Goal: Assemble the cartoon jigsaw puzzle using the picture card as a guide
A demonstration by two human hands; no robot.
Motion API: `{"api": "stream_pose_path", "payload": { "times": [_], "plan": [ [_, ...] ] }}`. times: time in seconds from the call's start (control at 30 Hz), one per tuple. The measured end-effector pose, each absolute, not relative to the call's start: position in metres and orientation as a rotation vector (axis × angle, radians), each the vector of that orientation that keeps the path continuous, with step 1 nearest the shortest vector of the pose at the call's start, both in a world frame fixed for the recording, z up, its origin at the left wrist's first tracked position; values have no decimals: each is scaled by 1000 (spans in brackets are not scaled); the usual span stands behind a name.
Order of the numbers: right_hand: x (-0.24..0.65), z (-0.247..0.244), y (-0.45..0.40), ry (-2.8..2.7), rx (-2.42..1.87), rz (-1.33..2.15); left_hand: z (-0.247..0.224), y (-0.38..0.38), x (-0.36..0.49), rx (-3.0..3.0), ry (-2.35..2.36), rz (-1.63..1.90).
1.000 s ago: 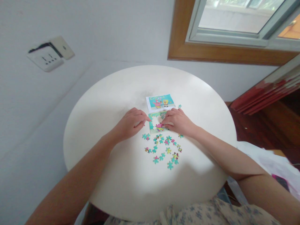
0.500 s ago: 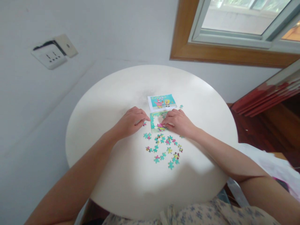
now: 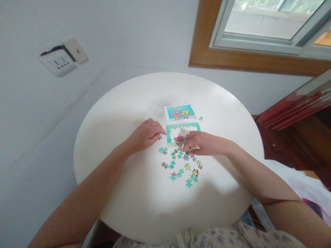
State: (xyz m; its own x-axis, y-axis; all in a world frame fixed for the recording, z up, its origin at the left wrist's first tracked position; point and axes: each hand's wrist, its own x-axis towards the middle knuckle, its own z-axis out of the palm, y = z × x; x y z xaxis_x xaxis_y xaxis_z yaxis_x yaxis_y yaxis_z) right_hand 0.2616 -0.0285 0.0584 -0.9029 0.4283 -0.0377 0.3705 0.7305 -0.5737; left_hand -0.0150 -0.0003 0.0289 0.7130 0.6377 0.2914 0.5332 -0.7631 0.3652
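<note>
A partly assembled jigsaw puzzle (image 3: 169, 136) with a turquoise border lies flat on the table, its middle partly unfilled. A pink piece area shows in its lower part. My left hand (image 3: 148, 134) rests at the puzzle's left edge, index finger stretched to the border and thumb apart from it. Close under those fingertips lies a small puzzle piece (image 3: 160, 137). My right hand (image 3: 202, 142) is over the puzzle's lower right corner, fingers bent downward and thumb apart, above the nearest loose pieces (image 3: 180, 155). I see nothing held in it.
Several loose pieces (image 3: 180, 173) are scattered on the white round table (image 3: 124, 203) in front of the puzzle. Behind it lies a printed picture card (image 3: 180, 113) with cartoon figures. A single turquoise piece (image 3: 201, 118) sits right of the card.
My right hand has moved from the puzzle's middle down and toward me, to its lower right edge, uncovering the pink part and upper right border. My left hand has stayed in place.
</note>
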Motion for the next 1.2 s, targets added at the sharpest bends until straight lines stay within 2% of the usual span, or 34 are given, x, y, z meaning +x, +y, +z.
{"api": "stream_pose_path", "payload": {
  "times": [0.17,0.43,0.83,1.2],
  "plan": [
    [263,62,-29,-2845,-740,854,30,-1,-17,2647,898,571],
    [258,58,-30,-2786,-673,892,37,-10,-17,2573,723,335],
    [257,52,-27,-2699,-739,779,34,-16,-11,2704,853,164],
    [261,51,-21,-2662,-802,783,32,-21,-6,2675,704,212]
  ]
}}
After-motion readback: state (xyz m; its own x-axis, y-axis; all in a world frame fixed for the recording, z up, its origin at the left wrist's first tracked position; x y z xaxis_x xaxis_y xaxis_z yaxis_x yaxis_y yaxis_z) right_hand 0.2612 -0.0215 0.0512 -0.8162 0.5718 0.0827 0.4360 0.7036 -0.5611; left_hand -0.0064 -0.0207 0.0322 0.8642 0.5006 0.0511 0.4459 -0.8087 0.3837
